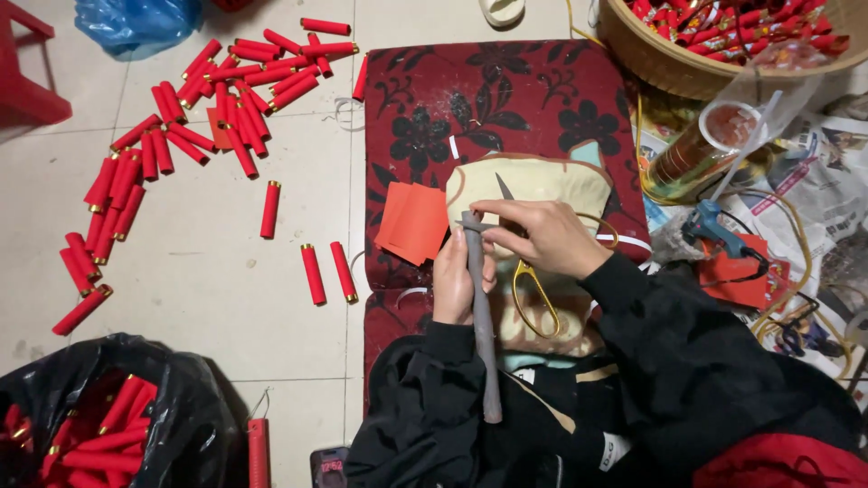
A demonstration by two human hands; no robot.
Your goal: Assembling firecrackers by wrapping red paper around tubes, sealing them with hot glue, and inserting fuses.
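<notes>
while gripping a grey tube [481, 325], both hands beside scissors [533, 289].

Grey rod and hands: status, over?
Left hand gripping grey rod upright over lap. Right hand pinching rod's top end. Scissors lie under right hand; red paper squares beside, not blocking.

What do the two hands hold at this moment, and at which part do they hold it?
Both hold a long grey rod. The left hand wraps its upper part; the right hand pinches its top end with the fingers. The scissors lie beneath, apparently unheld.
</notes>
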